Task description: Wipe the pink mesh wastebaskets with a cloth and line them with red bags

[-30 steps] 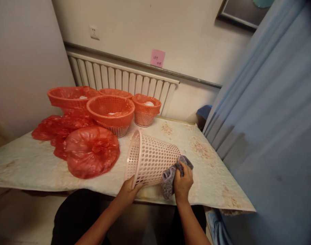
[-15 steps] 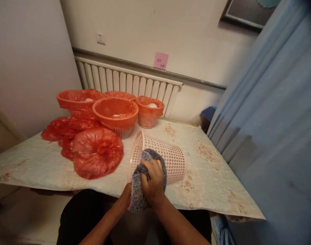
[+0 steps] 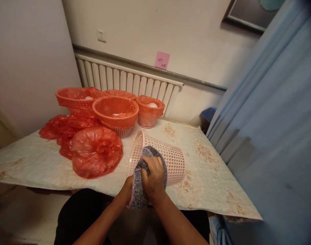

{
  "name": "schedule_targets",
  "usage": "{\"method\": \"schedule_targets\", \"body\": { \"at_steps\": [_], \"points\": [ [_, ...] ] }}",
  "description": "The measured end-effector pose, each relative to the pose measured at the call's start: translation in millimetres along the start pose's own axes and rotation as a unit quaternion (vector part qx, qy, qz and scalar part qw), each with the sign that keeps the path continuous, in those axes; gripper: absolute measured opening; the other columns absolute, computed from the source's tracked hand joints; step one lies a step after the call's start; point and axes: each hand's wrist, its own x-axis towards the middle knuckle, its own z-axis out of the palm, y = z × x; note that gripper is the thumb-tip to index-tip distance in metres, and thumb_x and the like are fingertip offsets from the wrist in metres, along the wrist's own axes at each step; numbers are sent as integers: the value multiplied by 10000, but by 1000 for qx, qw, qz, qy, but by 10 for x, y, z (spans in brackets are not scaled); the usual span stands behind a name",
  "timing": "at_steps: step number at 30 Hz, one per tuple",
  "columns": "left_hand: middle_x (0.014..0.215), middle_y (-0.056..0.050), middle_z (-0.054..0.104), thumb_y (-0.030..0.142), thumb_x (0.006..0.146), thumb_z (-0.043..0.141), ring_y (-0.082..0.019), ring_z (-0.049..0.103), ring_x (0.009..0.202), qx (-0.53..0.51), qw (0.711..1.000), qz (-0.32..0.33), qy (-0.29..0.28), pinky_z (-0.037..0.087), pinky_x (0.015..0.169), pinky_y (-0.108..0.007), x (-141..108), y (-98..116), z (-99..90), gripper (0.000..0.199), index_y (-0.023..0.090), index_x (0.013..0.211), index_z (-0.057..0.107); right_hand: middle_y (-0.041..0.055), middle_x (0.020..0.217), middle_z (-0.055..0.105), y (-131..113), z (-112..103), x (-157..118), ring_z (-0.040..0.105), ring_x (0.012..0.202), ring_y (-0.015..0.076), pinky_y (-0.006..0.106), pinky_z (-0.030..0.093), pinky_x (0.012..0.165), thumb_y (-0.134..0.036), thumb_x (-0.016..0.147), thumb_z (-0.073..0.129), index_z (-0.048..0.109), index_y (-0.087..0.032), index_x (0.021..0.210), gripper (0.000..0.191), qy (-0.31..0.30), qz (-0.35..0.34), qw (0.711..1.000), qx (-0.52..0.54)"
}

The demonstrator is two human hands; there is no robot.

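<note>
A pale pink perforated plastic basket lies on its side on the table, its open mouth facing left. My right hand is closed around a grey speckled cloth with a lilac edge, pressing it against the near side of the basket. Part of the cloth hangs down between my two hands. My left hand is low at the basket's mouth, beside the hanging cloth; its fingers are hidden behind the cloth, so what they hold does not show.
Several baskets lined with red bags, such as the front one, stand at the back left. A puffed red plastic bag and crumpled red bags lie before them. A floral cloth covers the table. A blue curtain hangs at right.
The cloth and my right hand have shifted very slightly upward against the basket, and my left hand a little too. The basket lies practically where it was.
</note>
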Motion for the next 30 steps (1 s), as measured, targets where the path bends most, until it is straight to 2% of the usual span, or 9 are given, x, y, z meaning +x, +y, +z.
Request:
{"method": "schedule_targets", "body": {
  "at_steps": [3,7,10,13,16,18,22,24,30],
  "points": [
    [746,-30,704,245,761,585,-192,616,735,13,1000,5,-25,517,680,-272,-8,70,11,143,148,786,686,78,913,577,43,-24,7,502,889,215,381,435,832,-89,802,446,603,-171,1136,379,-8,-24,1000,-13],
    [956,-68,723,321,813,535,-236,637,907,64,997,6,-42,498,865,-348,-92,87,0,310,151,1040,662,71,904,584,232,-117,149,500,884,206,353,440,823,-97,822,459,612,-182,1136,359,-39,-18,998,-52],
    [1043,-80,716,343,839,511,-247,640,963,98,994,-13,-37,479,921,-373,-133,83,-3,358,153,1110,645,76,962,609,569,-241,273,515,939,206,356,430,868,-92,815,469,614,-188,1133,362,-40,11,995,-89],
    [1076,-84,712,347,837,515,-263,628,1031,95,995,-8,-36,464,957,-398,-133,87,5,377,154,1134,644,80,990,633,1028,-430,304,528,947,212,368,425,875,-111,801,470,633,-185,1092,341,-18,51,988,-141],
    [1094,-85,711,346,841,518,-263,630,1035,85,996,-9,-34,460,966,-404,-116,79,11,384,155,1149,642,85,955,655,1407,-637,189,540,903,218,366,430,851,-155,806,456,653,-161,1030,298,28,104,976,-189],
    [1120,-88,704,355,842,527,-257,634,1025,83,996,-10,-32,459,968,-396,-106,57,7,393,149,1157,639,89,965,659,1518,-725,45,540,910,223,370,428,857,-169,806,450,651,-156,1035,305,56,124,968,-211],
    [1149,-98,691,367,853,523,-253,634,1029,81,996,-12,-36,456,972,-388,-94,14,-12,416,135,1184,623,100,995,648,1350,-674,-262,540,941,236,401,426,881,-168,814,448,631,-148,1065,311,111,126,963,-210],
    [1132,-99,698,372,852,522,-254,637,1025,79,996,-13,-46,459,967,-386,-88,25,-20,417,133,1176,629,98,993,643,1119,-560,-363,536,938,240,425,420,889,-157,824,445,622,-153,1070,303,119,114,968,-187],
    [1039,-77,727,376,819,535,-254,656,947,53,997,-12,-56,500,903,-362,-94,100,1,372,155,1084,673,75,996,618,276,-181,-405,524,976,225,455,393,937,-112,841,422,572,-191,1134,338,63,73,995,-40]
  ]
}}
